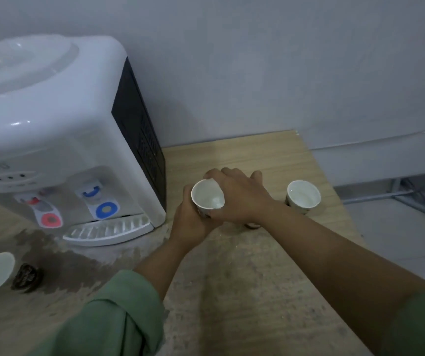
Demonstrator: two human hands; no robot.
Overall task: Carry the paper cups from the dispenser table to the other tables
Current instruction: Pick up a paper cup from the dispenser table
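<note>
My left hand [193, 219] wraps its grip around a paper cup [207, 195] above the wooden tabletop [244, 265], right of the dispenser [60, 140], my right hand [239, 199] grasping its rim; I should lift gently, keeping it upright and uncrushed.

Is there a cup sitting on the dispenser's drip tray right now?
No, the white drip tray holds nothing; one paper cup is gripped in the hands, and the others stand on the table.
</note>
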